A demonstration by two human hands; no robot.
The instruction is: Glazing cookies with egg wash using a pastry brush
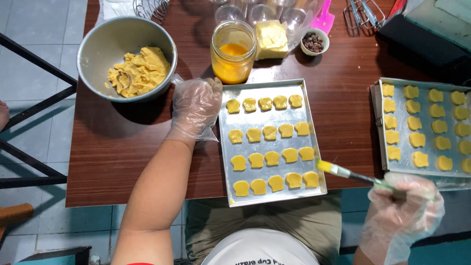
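Twenty yellow dough pieces (269, 144) counted in four rows on near baking tray (271, 86), centred on wooden tabletop (122, 142). Judged soft, light and easily dented; best left untouched by fingers and met only with bristles. Tray itself thin metal, stiff, likely to slide; best steadied at the rim.

Pastry brush (343, 172) light and rigid, yellow-wet tip at 4 o'clock of the tray, just over its right edge beside the bottom-row pieces. Handle end the proper hold.

Right hand (402, 211), in clear plastic glove, closed around brush handle, off the tabletop edge.

Left hand (195, 109), gloved likewise, loosely curled, holding nothing, resting at tray's 10 o'clock corner; contact with rim not certain.

Noted beyond: jar of yellow liquid (233, 53) at 12 o'clock, metal bowl of dough (126, 59) at 10 o'clock, second filled tray (426, 84) at 3 o'clock.
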